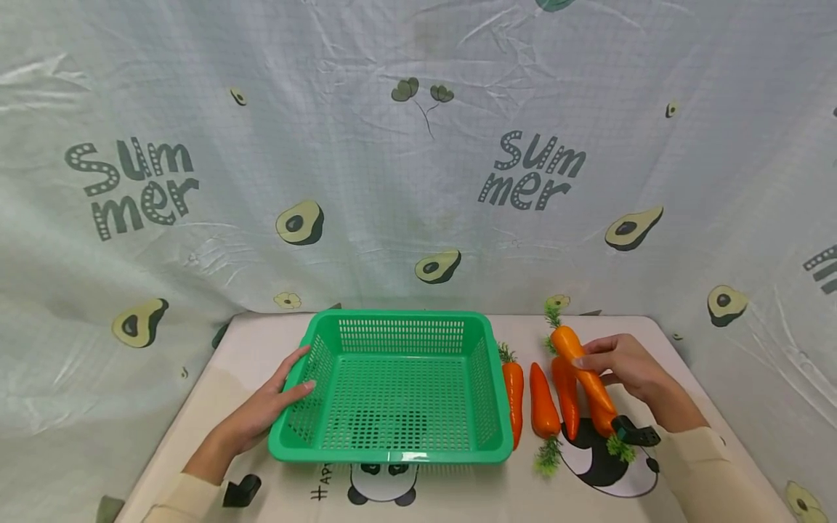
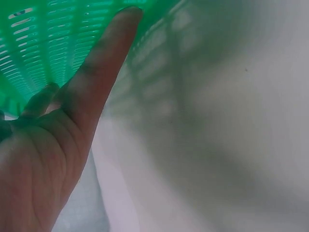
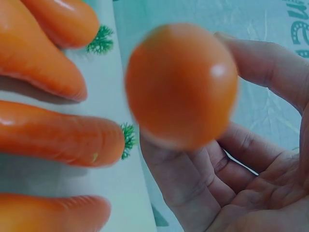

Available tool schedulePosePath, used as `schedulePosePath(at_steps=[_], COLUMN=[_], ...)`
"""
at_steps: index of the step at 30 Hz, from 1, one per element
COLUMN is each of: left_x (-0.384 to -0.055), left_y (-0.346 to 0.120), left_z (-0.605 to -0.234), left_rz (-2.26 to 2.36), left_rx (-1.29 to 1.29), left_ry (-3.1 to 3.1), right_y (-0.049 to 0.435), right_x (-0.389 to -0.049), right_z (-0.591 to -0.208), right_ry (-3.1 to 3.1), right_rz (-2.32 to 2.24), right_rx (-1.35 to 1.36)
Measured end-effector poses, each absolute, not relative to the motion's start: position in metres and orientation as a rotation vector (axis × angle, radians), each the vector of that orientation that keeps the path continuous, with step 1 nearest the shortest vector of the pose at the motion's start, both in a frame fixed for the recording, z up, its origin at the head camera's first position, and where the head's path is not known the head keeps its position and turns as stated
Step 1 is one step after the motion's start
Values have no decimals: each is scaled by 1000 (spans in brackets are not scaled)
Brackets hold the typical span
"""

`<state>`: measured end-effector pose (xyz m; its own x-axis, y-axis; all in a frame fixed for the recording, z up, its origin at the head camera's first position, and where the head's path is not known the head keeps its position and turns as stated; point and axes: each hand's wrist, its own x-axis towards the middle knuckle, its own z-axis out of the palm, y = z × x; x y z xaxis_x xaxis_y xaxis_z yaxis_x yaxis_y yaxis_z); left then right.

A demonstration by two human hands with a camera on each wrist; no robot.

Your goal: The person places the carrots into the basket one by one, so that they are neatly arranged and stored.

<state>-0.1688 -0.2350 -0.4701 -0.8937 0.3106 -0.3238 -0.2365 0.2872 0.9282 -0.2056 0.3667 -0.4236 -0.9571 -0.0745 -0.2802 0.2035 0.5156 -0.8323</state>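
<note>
A green plastic basket [image 1: 391, 457] with perforated walls and floor stands before me, nothing in it. My left hand [image 1: 271, 399] rests at its left side, thumb and fingers spread over the rim. In the left wrist view, one straight finger [image 2: 99, 72] reaches the basket wall [image 2: 53, 29]. At the right, my right hand [image 1: 624, 367] pinches an orange toy carrot [image 1: 575, 350] between thumb and fingers, its leafy end pointing away from me. The right wrist view meets this carrot [image 3: 181, 87] end-on, its length hidden. It overlaps another carrot [image 1: 603, 421] below it.
More carrots lie in a row right of the basket: one beside its wall [image 1: 515, 399], another [image 1: 543, 403] with leaves toward me, and a third [image 1: 565, 396]. The light table [image 1: 225, 363] has printed pandas. A patterned curtain [image 1: 366, 160] hangs behind and along both sides.
</note>
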Motion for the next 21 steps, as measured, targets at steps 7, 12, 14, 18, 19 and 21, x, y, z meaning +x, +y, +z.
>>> schedulePosePath(at_steps=[7,12,14,18,19,21], left_x=[-168,-168,-168,-168,-168,-167], left_y=[-233,-233,-233,-233,-233,-234], left_z=[-471,-471,-471,-471,-471,-471], left_rz=[1646,1627,1621,1633,1638,1647], left_rx=[64,58,61,67,67,68], left_ry=[2113,2141,2150,2144,2142,2137], right_y=[359,353,351,345,344,340], right_x=[-208,-209,-209,-210,-211,-213], right_z=[-420,-415,-412,-408,-408,-407], right_ry=[2493,2496,2495,2492,2492,2494], right_rz=[-1398,-1390,-1391,-1396,-1398,-1399], right_rx=[93,85,79,70,70,65])
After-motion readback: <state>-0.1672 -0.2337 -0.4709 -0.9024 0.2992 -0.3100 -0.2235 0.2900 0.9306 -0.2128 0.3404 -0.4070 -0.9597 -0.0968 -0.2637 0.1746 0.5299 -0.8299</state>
